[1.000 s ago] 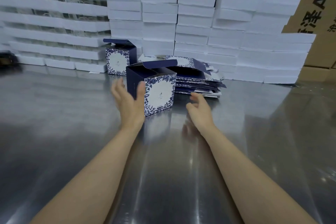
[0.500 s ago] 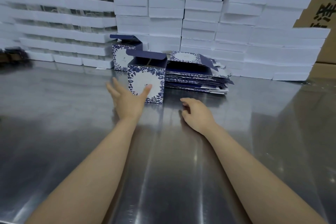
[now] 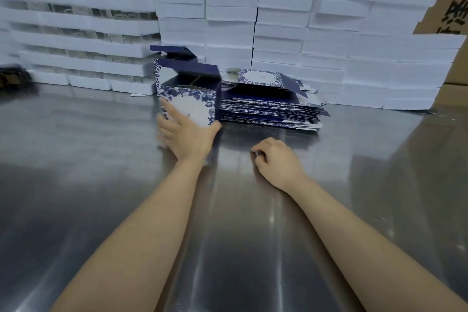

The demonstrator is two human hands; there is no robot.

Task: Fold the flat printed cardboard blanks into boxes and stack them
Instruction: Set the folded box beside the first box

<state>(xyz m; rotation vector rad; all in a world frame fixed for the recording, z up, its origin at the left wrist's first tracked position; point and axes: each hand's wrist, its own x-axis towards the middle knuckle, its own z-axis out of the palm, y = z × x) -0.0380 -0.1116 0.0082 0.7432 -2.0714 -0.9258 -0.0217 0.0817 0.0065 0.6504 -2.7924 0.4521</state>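
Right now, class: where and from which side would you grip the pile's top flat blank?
Probably the navy flap of the top blank, sticking out on the right, approached from the right with the free right hand. The folded box, touched by the left hand, crowds the pile on the left.

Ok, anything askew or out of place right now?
The pile of flat blanks is ragged, edges fanned out to the right. A small white scrap lies left of the folded boxes. Nothing else.
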